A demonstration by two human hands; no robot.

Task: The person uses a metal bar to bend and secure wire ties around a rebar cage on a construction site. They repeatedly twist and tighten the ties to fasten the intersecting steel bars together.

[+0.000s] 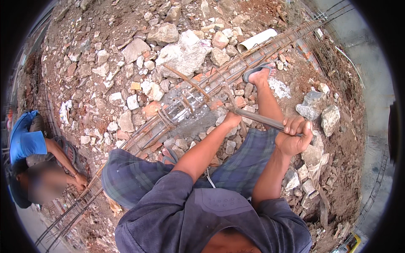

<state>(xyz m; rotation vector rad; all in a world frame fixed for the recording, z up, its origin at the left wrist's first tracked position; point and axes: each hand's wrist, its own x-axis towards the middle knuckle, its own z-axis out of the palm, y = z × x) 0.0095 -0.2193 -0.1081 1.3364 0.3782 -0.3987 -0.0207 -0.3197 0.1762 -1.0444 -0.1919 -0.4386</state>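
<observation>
My right hand [296,134] is closed around the near end of a grey metal bar [263,120]. Slanting down from the rebar cage, the bar passes between my knees. My left hand [231,119] is closed at its far end, close against the cage; its fingers are partly hidden. Just beyond that hand, a thin rusty rod [230,96] leads up to the cage. The long rebar cage [257,57] runs diagonally in front of me, with wire stirrups around its bars. A rusty bar [185,79] sticks out across it at an angle.
Broken rock and brick rubble covers the ground, with a large pale boulder [181,57] beyond the cage. A white pipe [257,41] lies beside the cage. At the left, a co-worker in a blue shirt [29,141] reaches to the cage's bars. My sandalled foot [259,75] rests near the cage.
</observation>
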